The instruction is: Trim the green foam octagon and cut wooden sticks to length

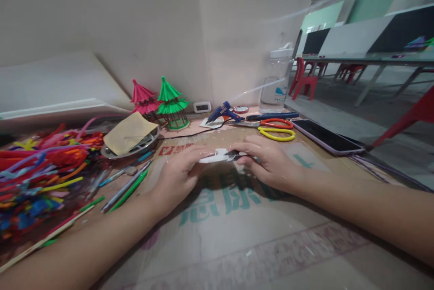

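Left hand (181,168): pinched the left end of a small white piece (219,155), with fingers drawn narrow against the thumb.
Right hand (269,162): held a dark pointed object (232,154), too blurred to identify, between narrowed fingers and thumb at the small white piece's right end.
Small white piece: hung between both hands, above the printed cardboard (217,244).
Glue gun (223,111): lay beyond the hands, left of the scissors (276,124).
Phone (325,136): lay screen up, near the scissors' handles.
Green pagoda model (172,105): stood just beside a pink pagoda model (144,97).
Metal dish (111,154): lay partly covered by a tan sheet (130,133), just right of heaped pipe cleaners (44,163).
Water bottle (275,84): stood behind the scissors.
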Demonstrator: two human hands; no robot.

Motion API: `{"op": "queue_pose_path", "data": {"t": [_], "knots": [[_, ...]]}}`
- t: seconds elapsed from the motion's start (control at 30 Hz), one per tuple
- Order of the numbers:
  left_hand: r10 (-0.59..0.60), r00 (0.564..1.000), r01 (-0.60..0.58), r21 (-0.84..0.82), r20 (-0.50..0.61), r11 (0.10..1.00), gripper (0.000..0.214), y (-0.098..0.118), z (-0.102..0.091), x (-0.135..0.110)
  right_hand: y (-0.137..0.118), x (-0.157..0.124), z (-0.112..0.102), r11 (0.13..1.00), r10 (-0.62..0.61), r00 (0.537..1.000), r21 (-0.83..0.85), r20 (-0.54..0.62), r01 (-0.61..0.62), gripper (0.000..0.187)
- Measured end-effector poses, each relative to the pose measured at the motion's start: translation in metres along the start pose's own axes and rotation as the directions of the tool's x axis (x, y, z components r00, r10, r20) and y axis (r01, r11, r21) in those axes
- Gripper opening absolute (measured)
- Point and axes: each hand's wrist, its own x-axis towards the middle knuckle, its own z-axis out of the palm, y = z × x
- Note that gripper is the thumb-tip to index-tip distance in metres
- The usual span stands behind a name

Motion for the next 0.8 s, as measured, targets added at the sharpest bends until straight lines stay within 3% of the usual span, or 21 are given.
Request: {"op": "queue_pose_path", "data": {"t": [0.53,0.8], "knots": [[0.043,0.999,-0.043,0.099,0.003,0.994,0.027,0.0025,-0.0002,0.0009,-0.0028,0.0004,-0.0015,0.999,0.013,0.999,-0.043,0.040,-0.012,0.032],[0.008,1.000,-0.010,0.112,0.025,0.994,0.029,0.0032,-0.0007,0.0005,-0.0018,0.0001,-0.0015,0.997,-0.010,0.999,-0.073,0.034,0.012,0.034]]}}
